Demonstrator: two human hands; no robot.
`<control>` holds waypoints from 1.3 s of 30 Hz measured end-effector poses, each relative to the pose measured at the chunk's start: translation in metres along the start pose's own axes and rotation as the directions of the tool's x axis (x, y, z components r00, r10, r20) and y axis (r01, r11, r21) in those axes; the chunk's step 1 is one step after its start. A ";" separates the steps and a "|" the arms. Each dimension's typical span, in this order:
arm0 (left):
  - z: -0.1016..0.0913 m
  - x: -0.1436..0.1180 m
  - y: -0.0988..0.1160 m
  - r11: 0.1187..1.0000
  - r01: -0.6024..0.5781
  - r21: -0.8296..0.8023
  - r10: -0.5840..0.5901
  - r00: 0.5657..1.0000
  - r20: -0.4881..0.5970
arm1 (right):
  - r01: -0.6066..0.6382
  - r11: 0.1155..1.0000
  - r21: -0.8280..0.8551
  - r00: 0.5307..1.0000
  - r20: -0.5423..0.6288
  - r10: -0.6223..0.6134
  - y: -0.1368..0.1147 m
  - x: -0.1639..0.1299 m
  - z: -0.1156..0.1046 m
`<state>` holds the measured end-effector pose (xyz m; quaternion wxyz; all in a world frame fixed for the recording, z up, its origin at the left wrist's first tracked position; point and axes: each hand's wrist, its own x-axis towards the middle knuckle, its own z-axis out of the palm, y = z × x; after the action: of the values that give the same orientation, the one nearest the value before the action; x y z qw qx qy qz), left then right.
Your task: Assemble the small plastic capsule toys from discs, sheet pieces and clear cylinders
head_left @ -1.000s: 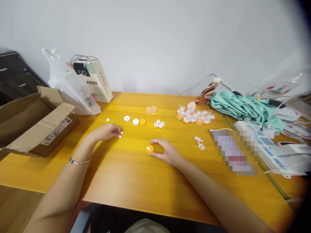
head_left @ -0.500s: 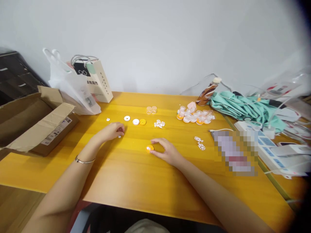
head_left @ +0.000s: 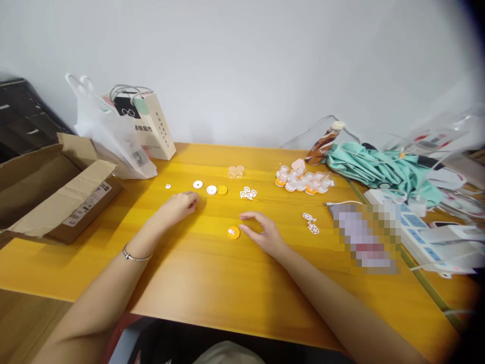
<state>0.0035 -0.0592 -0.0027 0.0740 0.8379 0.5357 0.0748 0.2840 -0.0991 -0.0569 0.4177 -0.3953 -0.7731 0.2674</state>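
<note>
My left hand (head_left: 180,206) is closed with its fingertips pinched together, just above the table; whatever it holds is hidden by the fingers. My right hand (head_left: 265,233) is open, thumb and fingers apart, close to the right side of a round orange base (head_left: 233,232) with small white parts in it. Beyond my hands lie a white disc (head_left: 197,185), a second white disc (head_left: 211,190) and a yellow disc (head_left: 222,190). A small white piece (head_left: 168,186) sits farther left. Several white openwork pieces (head_left: 248,193) are bunched near the middle.
Clear small cups (head_left: 236,172) stand at the back. To the right are capped orange-and-white units (head_left: 303,179), two flat openwork pieces (head_left: 311,223), a bottle (head_left: 325,144), teal cloth (head_left: 382,169) and a power strip (head_left: 420,230). An open carton (head_left: 89,215) and bags (head_left: 161,126) occupy the left.
My left hand has shifted slightly right, and the small white piece beneath its fingers no longer shows. My right hand has drawn back a little from the orange base, which its thumb had touched.
</note>
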 end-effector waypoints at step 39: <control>0.041 -0.003 0.067 0.839 -0.380 -0.389 0.387 0.920 -0.064 | 0.304 0.919 -0.252 0.941 0.232 -0.248 0.003 -0.006 0.003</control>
<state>0.0699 -0.0915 -0.0288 0.2288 0.8964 0.3305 0.1870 0.2849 -0.1025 -0.0635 0.3122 -0.3094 -0.8889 0.1295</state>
